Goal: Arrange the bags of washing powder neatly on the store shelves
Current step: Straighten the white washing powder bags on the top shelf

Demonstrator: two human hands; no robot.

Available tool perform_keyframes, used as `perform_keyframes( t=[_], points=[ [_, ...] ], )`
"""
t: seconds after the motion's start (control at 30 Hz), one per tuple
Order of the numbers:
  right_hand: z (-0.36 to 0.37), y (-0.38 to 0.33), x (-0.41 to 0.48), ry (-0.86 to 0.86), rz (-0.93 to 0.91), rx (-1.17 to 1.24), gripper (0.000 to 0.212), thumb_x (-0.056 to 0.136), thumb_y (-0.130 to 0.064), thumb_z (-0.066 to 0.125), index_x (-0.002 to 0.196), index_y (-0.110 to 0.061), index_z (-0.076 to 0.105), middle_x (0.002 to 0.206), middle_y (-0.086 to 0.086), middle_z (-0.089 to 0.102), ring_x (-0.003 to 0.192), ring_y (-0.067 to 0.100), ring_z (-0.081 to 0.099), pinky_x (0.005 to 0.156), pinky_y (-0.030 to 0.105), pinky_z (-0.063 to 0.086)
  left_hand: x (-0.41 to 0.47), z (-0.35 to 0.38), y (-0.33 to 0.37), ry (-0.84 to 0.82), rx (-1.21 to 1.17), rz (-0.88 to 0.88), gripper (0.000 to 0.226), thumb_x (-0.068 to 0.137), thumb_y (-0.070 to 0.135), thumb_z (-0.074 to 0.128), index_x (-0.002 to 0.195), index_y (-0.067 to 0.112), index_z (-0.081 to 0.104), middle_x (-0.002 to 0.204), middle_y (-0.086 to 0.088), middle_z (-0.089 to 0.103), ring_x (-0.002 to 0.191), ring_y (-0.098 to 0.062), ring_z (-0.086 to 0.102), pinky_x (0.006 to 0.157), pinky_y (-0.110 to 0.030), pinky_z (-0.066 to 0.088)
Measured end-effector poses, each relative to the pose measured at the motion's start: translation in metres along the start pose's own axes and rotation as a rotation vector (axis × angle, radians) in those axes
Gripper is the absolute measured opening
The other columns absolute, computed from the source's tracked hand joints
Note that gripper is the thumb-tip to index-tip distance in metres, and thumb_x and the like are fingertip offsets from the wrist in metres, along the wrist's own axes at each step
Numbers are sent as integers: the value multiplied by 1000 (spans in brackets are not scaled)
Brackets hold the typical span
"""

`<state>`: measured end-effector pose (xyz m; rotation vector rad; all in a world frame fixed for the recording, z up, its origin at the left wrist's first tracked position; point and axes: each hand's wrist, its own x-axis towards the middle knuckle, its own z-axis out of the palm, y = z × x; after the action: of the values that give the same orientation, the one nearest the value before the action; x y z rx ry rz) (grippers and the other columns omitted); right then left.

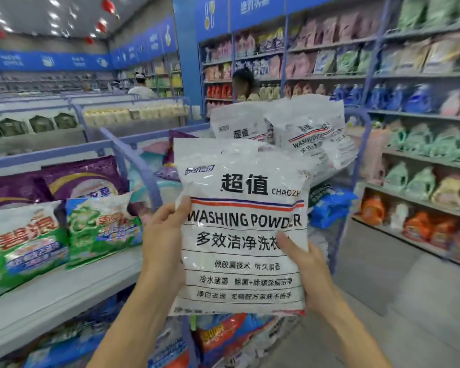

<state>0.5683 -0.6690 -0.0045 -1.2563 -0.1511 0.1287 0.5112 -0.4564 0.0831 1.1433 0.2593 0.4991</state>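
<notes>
Both hands, left [162, 235] and right [307, 264], held the white bag [239, 227] upright by its side edges, each grip closed on it, label forward above the shelf [64, 296], probably to square it before placing.

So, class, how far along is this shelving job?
Done: two white plastic bags stand shelved farther back. In hand: left hand and right hand grip a matching white plastic washing powder bag. Left: setting it down, perhaps on the bare grey shelf beside green-and-white bags.
</notes>
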Motion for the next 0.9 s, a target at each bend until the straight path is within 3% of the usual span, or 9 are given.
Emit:
perform_keyframes(
  t=[0.1, 0.27, 0.33, 0.43, 0.6, 0.67, 0.73, 0.83, 0.9],
  points=[
    [-34, -16, 19, 66, -40, -19, 73, 68, -53, 91, 131, -27, 67, 128, 2, 72, 117, 26, 70, 107, 52, 49, 15, 32, -25, -86, 29, -16, 17, 96, 28, 67, 92, 11, 68, 95, -12, 79, 79, -23, 77, 61, -34, 62],
    [-75, -33, 68, 90, -27, -33, 51, 76, -39, 82, 123, -21, 72, 115, 3, 77, 107, 28, 74, 104, 53, 51, 52, 64, -73, -297, 196, 9, 36, 87, 45, 74, 116, 24, 71, 118, -5, 76, 111, -27, 71, 99, -52, 52],
    [-91, -38, 98, 107, -14, -28, 40, 81, -32, 78, 118, -19, 73, 111, 5, 78, 103, 27, 75, 102, 52, 53, 68, 78, -92, -398, 259, -87, 58, 71, 49, 81, 122, 22, 70, 116, -6, 76, 109, -30, 72, 96, -50, 56],
    [-109, -51, 148, 120, -9, -48, 38, 78, -32, 78, 114, -18, 74, 108, 7, 79, 100, 28, 76, 101, 54, 53, 95, 108, -113, -444, 334, -132, 46, 68, 43, 90, 109, 26, 77, 106, -5, 79, 97, -27, 76, 82, -41, 61],
    [-138, -70, 235, 103, -14, -157, 64, 69, -49, 83, 125, -20, 70, 116, 3, 77, 107, 26, 74, 103, 52, 53, 142, 172, -130, -227, 406, 15, 14, 79, 46, 75, 89, 36, 71, 79, 23, 76, 73, 5, 72, 67, -16, 55],
    [-139, -72, 271, 124, -10, -226, 92, 61, -77, 79, 135, -25, 63, 128, -1, 72, 115, 23, 70, 106, 49, 51, 161, 191, -134, -115, 466, 34, 23, 89, 58, 60, 81, 37, 63, 65, 24, 68, 58, 8, 63, 59, -11, 43],
    [-140, -71, 312, 91, -5, -257, 112, 53, -98, 63, 140, -27, 60, 137, -4, 66, 124, 20, 64, 112, 46, 46, 186, 204, -137, -7, 484, 36, 31, 92, 65, 50, 76, 39, 59, 67, 23, 59, 61, 5, 53, 57, -13, 36],
    [-123, -80, 363, -30, -21, -342, 90, 84, -84, 50, 147, -19, 52, 144, -7, 55, 128, 13, 51, 111, 29, 33, 228, 209, -149, 105, 463, 60, 40, 90, 71, 48, 84, 37, 68, 77, 24, 72, 84, 3, 68, 69, -18, 46],
    [-115, -85, 395, -118, -39, -365, 66, 100, -62, 42, 148, -18, 49, 126, -11, 56, 116, 6, 44, 98, 22, 28, 248, 216, -151, 172, 502, 105, 50, 93, 69, 45, 82, 25, 68, 65, 19, 70, 65, 11, 64, 59, -13, 45]
  ],
)
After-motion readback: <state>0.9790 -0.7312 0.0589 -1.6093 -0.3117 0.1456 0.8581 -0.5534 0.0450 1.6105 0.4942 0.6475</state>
